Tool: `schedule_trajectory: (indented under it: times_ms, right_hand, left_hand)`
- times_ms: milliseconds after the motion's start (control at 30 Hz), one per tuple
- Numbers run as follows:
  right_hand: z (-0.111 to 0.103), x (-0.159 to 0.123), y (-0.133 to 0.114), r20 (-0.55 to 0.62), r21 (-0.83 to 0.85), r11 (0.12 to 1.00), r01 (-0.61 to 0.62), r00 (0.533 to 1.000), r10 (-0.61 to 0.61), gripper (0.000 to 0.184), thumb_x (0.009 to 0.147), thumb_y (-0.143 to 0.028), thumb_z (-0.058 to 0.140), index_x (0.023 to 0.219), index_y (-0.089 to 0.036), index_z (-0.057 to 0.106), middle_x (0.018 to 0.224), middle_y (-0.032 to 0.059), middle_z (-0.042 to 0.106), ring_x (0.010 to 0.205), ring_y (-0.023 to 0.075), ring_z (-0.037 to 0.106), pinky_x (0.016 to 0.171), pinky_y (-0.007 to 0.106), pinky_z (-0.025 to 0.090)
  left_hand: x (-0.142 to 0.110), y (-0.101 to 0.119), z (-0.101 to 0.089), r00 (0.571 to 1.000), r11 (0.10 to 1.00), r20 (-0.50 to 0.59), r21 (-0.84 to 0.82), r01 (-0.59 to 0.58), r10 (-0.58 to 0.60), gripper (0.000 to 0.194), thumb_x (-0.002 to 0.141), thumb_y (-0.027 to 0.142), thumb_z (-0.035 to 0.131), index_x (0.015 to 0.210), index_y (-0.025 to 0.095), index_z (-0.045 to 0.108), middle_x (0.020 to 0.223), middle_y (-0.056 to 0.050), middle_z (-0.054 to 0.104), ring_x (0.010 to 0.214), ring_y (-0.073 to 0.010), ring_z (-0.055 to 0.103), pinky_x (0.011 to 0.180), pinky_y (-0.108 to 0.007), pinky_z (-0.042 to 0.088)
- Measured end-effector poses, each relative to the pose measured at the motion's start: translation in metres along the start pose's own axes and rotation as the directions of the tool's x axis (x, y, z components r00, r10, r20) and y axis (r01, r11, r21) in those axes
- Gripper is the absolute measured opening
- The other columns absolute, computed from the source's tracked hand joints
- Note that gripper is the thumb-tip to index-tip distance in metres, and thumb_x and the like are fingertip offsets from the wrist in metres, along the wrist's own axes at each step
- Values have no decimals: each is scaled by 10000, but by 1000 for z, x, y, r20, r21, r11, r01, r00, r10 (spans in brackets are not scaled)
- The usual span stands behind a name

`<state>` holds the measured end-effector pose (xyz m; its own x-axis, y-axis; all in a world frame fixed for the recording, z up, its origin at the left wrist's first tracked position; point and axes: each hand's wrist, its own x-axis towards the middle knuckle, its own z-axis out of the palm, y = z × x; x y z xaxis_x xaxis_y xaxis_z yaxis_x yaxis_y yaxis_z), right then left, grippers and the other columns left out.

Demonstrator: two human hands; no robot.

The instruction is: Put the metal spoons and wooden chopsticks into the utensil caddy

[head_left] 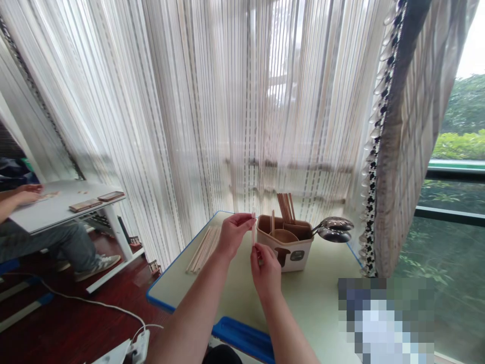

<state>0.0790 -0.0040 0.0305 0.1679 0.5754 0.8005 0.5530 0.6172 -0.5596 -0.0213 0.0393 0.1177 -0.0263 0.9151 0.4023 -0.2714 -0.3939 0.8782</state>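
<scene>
Head view: the person's left hand (237, 230) pinches the upper end of a thin, pale stick (254, 233), while the right hand (265, 262) grips its lower part between thumb and fingers; the stick stands nearly upright between the two hands. Whether it is a single piece or several cannot be told. Both hands are above a pale table (235, 290) with a blue edge. To the left of the hands, a loose group of light sticks (202, 250) lies on the table. Just beside the right hand stands a white container (291, 264) with a brown interior; it holds a cluster of brown sticks (286, 208), a lighter upright stick (273, 222) and a rounded brown object (285, 235). Two metal utensils (335, 230) extend over its right side. A blue tray (244, 336) lies at the near edge. At far left, another person's hands (28, 193) rest over a white table (56, 207); a sheer curtain (197, 101) hangs behind.
</scene>
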Motion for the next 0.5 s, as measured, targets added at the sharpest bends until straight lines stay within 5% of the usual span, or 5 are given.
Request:
schedule_trajectory:
  times_ms: [200,367,500]
  right_hand:
    - [-24,37,1,-6,-73,988,138,990,-139,181,858,-161,488,1001,-169,598,871,73,633,736,151,594,675,273,493]
    - [-49,78,-5,-19,-162,953,258,964,-264,208,850,-150,504,1031,-175,603,916,83,649,816,174,613,742,301,507]
    - [-59,88,4,-71,-192,936,294,947,-312,258,845,-125,511,1085,-177,592,953,92,650,864,177,615,777,310,513]
  left_hand:
    - [19,33,20,991,1000,132,-6,2,-1,230,639,267,741,820,133,693,761,-51,697,696,-130,640,625,-242,534]
    - [41,62,47,966,988,205,-21,-156,157,177,642,254,737,769,142,686,749,-38,695,692,-129,644,597,-225,534]
    - [49,63,58,933,966,254,-34,-255,255,188,650,257,733,798,149,693,759,-45,702,671,-138,651,581,-241,547]
